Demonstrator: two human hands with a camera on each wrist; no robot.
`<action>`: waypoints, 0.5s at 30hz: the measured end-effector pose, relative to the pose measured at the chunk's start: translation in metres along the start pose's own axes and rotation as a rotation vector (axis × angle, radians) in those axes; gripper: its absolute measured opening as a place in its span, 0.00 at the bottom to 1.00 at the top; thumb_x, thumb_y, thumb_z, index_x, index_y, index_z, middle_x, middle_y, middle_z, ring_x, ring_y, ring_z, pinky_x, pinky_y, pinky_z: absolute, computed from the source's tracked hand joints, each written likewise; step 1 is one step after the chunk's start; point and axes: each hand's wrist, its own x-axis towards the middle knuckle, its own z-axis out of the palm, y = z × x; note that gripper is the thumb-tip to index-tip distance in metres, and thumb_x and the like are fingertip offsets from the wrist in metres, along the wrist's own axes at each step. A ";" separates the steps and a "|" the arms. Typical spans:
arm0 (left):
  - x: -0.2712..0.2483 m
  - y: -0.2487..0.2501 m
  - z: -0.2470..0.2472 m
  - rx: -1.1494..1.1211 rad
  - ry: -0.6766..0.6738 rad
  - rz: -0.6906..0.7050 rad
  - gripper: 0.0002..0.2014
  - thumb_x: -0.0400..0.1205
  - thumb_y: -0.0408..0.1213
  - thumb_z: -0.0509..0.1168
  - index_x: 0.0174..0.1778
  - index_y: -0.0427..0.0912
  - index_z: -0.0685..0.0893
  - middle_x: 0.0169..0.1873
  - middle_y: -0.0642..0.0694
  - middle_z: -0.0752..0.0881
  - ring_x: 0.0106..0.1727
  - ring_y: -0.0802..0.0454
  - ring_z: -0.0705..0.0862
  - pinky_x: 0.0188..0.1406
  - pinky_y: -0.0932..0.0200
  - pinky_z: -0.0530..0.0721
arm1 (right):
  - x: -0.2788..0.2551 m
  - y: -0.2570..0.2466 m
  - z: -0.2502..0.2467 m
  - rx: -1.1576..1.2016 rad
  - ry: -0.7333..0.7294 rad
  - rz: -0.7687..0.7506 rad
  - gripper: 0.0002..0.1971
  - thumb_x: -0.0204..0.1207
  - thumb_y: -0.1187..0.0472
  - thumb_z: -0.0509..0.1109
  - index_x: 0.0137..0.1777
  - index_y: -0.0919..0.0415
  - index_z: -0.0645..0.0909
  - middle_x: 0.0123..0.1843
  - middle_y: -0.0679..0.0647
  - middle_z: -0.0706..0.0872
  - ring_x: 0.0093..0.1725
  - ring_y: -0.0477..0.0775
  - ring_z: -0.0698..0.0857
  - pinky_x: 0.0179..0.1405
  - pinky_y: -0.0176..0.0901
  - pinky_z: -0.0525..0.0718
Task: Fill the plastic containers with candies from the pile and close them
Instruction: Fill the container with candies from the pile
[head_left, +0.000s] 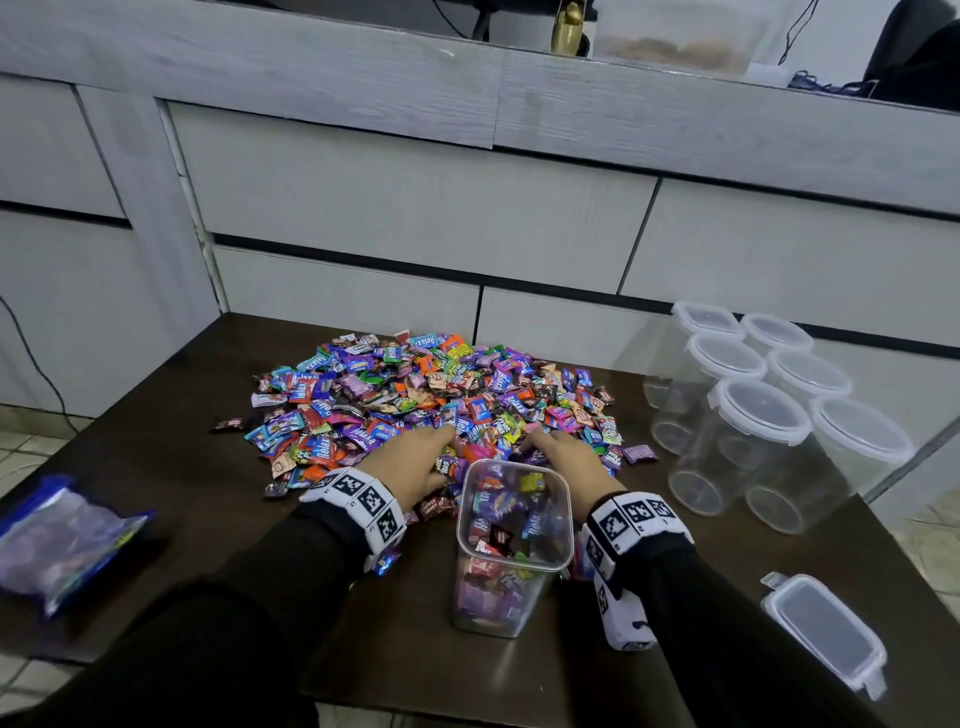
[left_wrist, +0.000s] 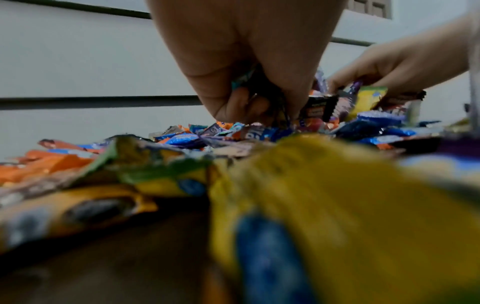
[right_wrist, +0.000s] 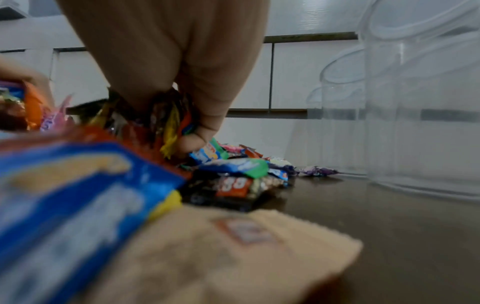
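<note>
Both hands dug into candy pile, each clutching a fistful of wrappers.
Left hand (head_left: 415, 462) and right hand (head_left: 569, 460) had fingers curled round candies (left_wrist: 259, 98) at the pile (head_left: 431, 395) edge; open container (head_left: 511, 540), clear rigid square-section plastic, stood between the wrists, roughly 2/3 full. Risk, judged: slick crinkly foil wrappers could slip from overfull fists, or a wrist could knock the container. Its lid (head_left: 826, 629) lay right of the right forearm.
</note>
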 end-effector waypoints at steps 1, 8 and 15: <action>0.000 0.000 -0.001 -0.019 0.013 -0.013 0.16 0.83 0.41 0.69 0.65 0.46 0.75 0.62 0.44 0.82 0.59 0.46 0.82 0.58 0.51 0.80 | -0.001 0.001 -0.001 0.036 0.022 0.000 0.16 0.79 0.70 0.63 0.64 0.57 0.77 0.61 0.61 0.79 0.58 0.61 0.80 0.55 0.45 0.77; 0.003 -0.001 -0.009 -0.051 0.071 -0.189 0.22 0.83 0.48 0.68 0.66 0.39 0.74 0.38 0.49 0.78 0.37 0.51 0.79 0.35 0.57 0.76 | -0.005 0.009 -0.013 0.233 0.185 0.033 0.18 0.75 0.75 0.61 0.58 0.57 0.81 0.51 0.59 0.88 0.45 0.57 0.85 0.42 0.41 0.78; -0.005 0.013 -0.050 -0.233 0.250 -0.215 0.22 0.83 0.46 0.68 0.69 0.38 0.76 0.42 0.45 0.82 0.32 0.54 0.76 0.32 0.60 0.72 | -0.015 0.012 -0.023 0.237 0.263 -0.029 0.20 0.74 0.76 0.61 0.58 0.55 0.81 0.52 0.54 0.88 0.43 0.52 0.83 0.41 0.36 0.74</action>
